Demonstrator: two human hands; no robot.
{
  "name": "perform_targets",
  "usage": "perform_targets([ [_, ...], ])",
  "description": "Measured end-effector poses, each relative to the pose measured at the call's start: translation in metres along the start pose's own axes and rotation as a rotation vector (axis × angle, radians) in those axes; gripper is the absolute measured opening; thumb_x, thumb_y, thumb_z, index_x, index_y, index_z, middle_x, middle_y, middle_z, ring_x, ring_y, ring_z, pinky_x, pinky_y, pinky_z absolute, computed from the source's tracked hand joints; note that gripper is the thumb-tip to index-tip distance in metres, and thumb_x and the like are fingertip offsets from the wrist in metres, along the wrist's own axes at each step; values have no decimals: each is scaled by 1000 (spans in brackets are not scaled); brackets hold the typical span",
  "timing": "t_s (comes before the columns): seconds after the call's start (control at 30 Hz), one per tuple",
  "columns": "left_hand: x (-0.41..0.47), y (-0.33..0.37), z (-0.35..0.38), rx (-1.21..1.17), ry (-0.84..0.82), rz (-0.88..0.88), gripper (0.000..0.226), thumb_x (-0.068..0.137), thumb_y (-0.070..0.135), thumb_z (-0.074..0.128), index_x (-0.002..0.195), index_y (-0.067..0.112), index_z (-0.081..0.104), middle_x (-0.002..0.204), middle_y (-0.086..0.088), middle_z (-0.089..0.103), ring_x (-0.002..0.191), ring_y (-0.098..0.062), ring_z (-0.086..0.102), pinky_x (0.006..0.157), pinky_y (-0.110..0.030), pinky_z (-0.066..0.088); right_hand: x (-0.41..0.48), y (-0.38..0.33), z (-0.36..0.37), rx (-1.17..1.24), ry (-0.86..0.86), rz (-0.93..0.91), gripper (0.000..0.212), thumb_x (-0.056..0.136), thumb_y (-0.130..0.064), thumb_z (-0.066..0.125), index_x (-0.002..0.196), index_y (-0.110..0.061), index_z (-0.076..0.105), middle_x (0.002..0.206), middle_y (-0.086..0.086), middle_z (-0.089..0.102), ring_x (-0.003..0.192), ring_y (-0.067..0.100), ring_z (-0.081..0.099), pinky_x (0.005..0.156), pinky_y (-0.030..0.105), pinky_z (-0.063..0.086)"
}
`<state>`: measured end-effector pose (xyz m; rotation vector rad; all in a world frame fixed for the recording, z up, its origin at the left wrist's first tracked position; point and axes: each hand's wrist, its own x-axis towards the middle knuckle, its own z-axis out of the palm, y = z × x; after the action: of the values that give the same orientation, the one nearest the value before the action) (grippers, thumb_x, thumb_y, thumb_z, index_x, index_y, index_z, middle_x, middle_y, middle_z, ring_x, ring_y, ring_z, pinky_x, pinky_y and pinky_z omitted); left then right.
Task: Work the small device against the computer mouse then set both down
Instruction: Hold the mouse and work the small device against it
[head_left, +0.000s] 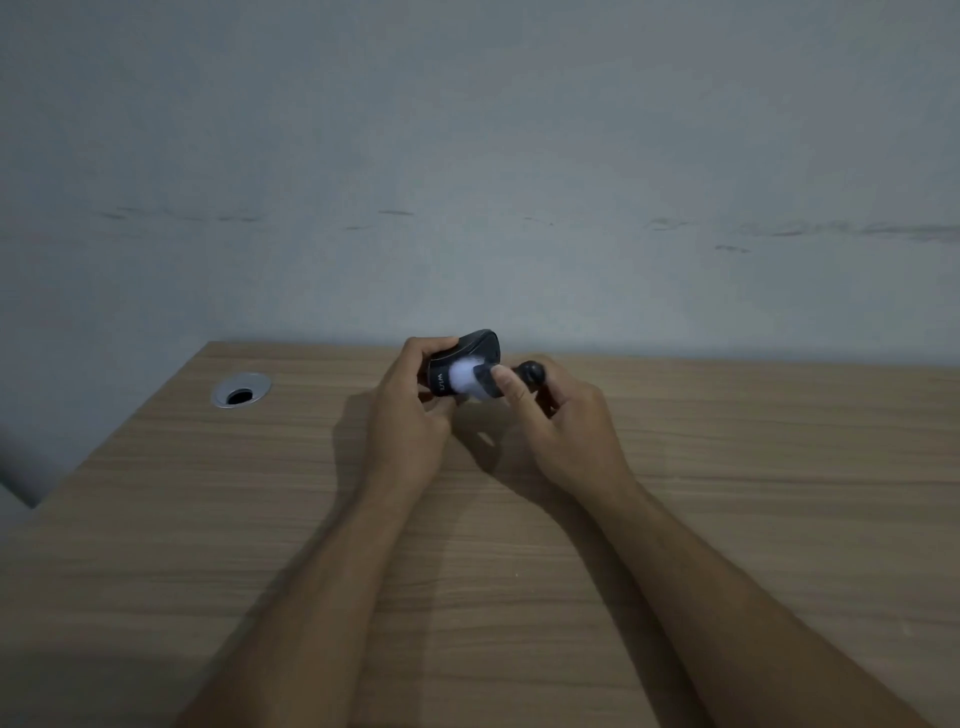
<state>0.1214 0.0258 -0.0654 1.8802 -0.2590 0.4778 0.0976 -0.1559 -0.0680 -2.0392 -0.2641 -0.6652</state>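
my left hand grips the black plastic computer mouse, right hand pinches the small dark white-tipped device against it; i'd keep strokes short and light

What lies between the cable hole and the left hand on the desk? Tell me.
Nothing: in the head view the stretch of desk between the cable hole and the left hand is bare wood.

The mouse is dark, with pale lettering on its side, held tilted above the table. The device is dark with a rounded black end and a blurred white tip touching the mouse's side.
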Motion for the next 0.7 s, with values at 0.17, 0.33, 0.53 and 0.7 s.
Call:
perform_targets([
  [0.17, 5, -8, -4, 108, -13, 115, 56, 86, 2, 87, 127, 35, 68, 123, 16, 74, 111, -11, 68, 92, -24, 54, 8, 9, -9, -11, 195, 243, 28, 112, -47, 62, 95, -27, 75, 79, -11, 73, 76, -2, 66, 67, 11, 42],
  [0.33, 9, -11, 0, 274, -51, 262, 61, 83, -10, 79, 127, 31, 71, 117, 10, 72, 110, -22, 64, 91, -42, 55, 4, -1, -9, 117, 147, 154, 32, 115, -43, 58, 99, -22, 75, 88, -2, 78, 83, 15, 71, 75, 26, 53],
  [0.53, 9, -12, -4, 371, -46, 371, 62, 77, -18, 71, 123, 22, 76, 113, 6, 73, 104, -23, 61, 87, -24, 45, 3, 1, -6, 38, 148, 100, 35, 116, -41, 58, 96, -15, 71, 79, 2, 71, 71, 19, 64, 66, 33, 49],
  [0.7, 9, -13, -1, 395, -77, 386, 75, 72, -24, 68, 129, 24, 75, 119, 9, 73, 109, -20, 60, 94, -16, 42, 8, 13, -13, -23, 214, 258, 35, 115, -47, 56, 98, -21, 73, 85, -4, 74, 78, 8, 66, 72, 27, 48],
])
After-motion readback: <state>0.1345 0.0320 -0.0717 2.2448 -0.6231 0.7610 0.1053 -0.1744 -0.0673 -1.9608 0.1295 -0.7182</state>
